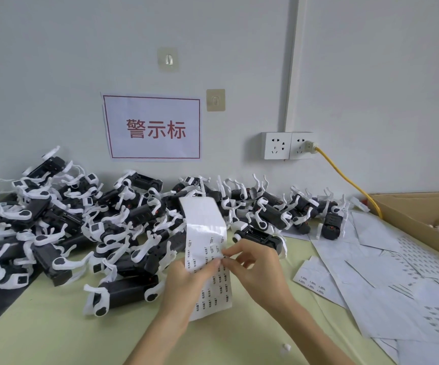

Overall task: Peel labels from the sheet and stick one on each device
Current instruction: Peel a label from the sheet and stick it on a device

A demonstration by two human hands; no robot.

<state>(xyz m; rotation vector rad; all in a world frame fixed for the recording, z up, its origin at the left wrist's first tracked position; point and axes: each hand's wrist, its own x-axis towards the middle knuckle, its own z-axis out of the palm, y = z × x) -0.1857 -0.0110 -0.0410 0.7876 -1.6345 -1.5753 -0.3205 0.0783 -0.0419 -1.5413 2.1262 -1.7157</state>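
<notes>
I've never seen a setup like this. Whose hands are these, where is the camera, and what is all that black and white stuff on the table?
There is no robot here: a person works with bare hands, and the single camera sits on their head, looking forward and down. The left hand holds a curling label sheet, while the right hand pinches at a label on it. Behind lies a pile of devices, black bodies with white clips, on a pale green table. To the right lie used sheets and a cardboard box.
</notes>
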